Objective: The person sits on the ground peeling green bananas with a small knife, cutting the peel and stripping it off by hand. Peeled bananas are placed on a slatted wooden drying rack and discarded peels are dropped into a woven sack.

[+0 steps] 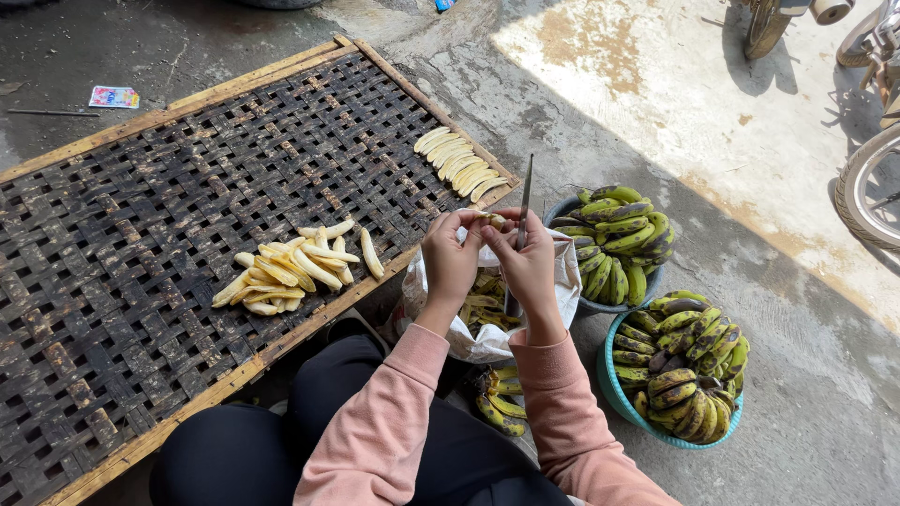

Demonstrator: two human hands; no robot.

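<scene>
While both grips closed on a banana, woven tray on concrete floor.

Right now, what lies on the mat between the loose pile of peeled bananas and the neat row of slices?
In the head view, only bare woven mat separates the pile from the row.

A dark woven-strip tray framed in pale wood, a glossy teal plastic basin, rough concrete floor.

Woven drying rack; teal basin; motorbike wheel
</scene>
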